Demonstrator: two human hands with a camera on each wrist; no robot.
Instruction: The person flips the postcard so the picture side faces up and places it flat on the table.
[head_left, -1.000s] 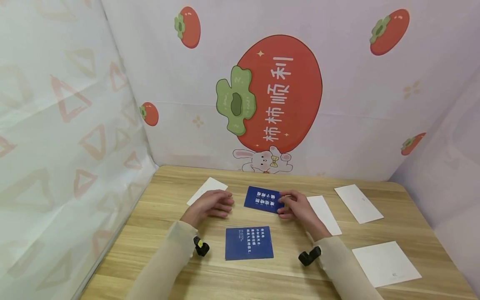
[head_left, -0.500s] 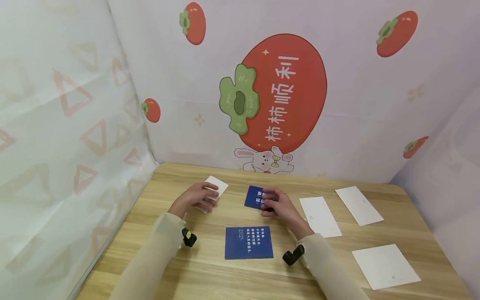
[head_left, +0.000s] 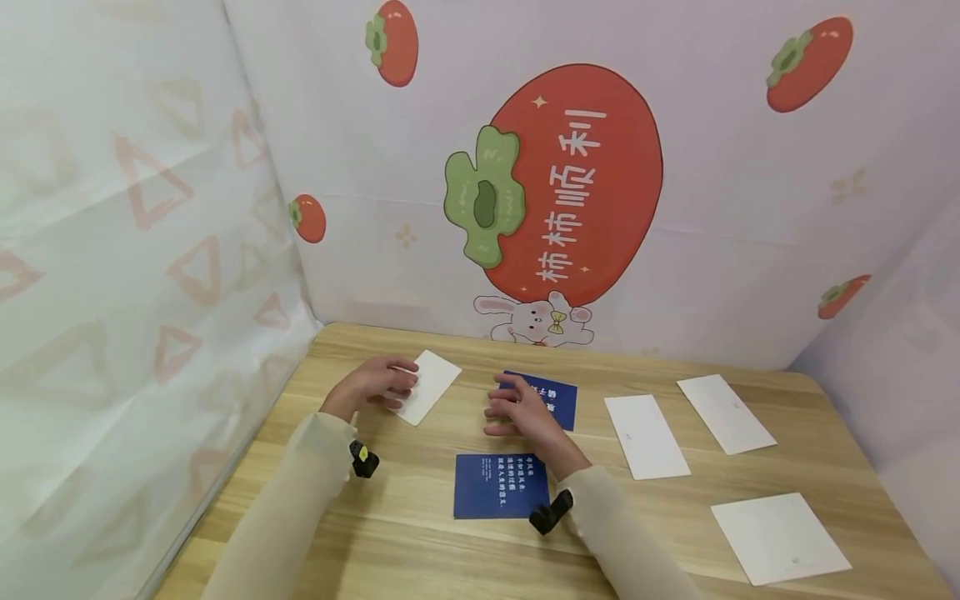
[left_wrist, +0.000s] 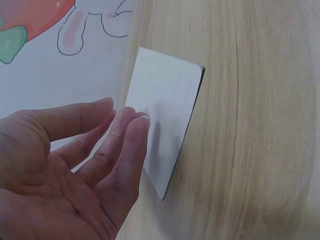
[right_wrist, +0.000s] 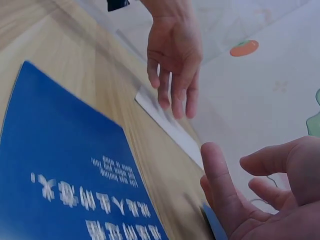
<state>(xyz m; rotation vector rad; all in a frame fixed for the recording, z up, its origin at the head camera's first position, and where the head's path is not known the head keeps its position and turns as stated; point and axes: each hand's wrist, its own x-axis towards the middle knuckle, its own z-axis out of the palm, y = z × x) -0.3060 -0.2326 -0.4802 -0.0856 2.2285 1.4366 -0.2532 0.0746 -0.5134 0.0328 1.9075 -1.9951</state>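
Observation:
My left hand [head_left: 372, 385] hovers at the left edge of a white card [head_left: 431, 385] near the back left of the table. Its fingers are loosely bent and hold nothing; in the left wrist view they overlap the card's near side. Over the left part of a dark blue card [head_left: 564, 408] with white writing is my right hand [head_left: 525, 421], fingers spread and relaxed, with nothing in them. Part of that card is hidden behind the hand. A second, larger blue card [head_left: 491, 492] lies nearer me, its right edge partly covered by the right wrist's black camera [head_left: 551, 512].
Three more white cards lie to the right: a narrow one [head_left: 647, 437], another behind it [head_left: 726, 414] and a wider one [head_left: 782, 542] in front. A printed cloth backdrop [head_left: 690, 292] rises behind the wooden table [head_left: 420, 558], and a white cloth [head_left: 97, 333] hangs at left.
Both hands have moved left. The right hand has shifted from the back blue card's right end to its left part. The left hand has drawn back, uncovering more of the white card.

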